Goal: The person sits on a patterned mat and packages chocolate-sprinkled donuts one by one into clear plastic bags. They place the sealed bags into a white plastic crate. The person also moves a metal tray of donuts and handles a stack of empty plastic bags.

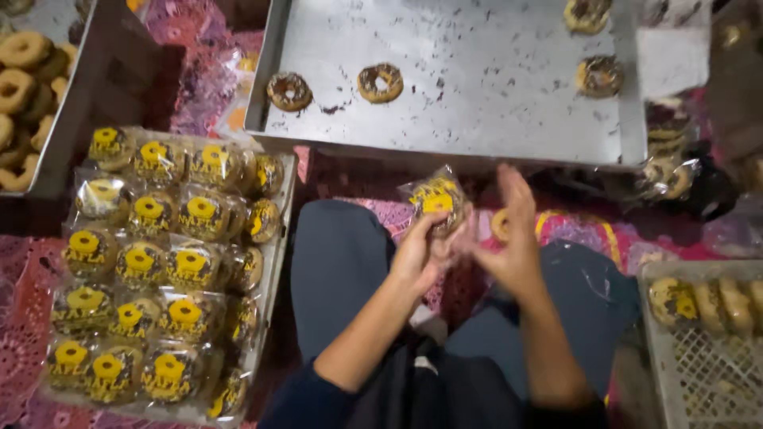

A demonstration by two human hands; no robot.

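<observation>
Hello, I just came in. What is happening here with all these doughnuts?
A seated person holds a wrapped doughnut in a clear bag with a yellow label. The left hand grips it, and the right hand is open beside it. A metal tray ahead still carries a few unwrapped chocolate-topped doughnuts. To the left, a tray of bagged doughnuts is nearly full. A white crate at right holds more.

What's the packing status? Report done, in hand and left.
Done: rows of wrapped donuts fill the tray at left. In hand: left hand holds a bagged donut, right hand open beside it. Left: four unwrapped donuts on the metal tray.
</observation>
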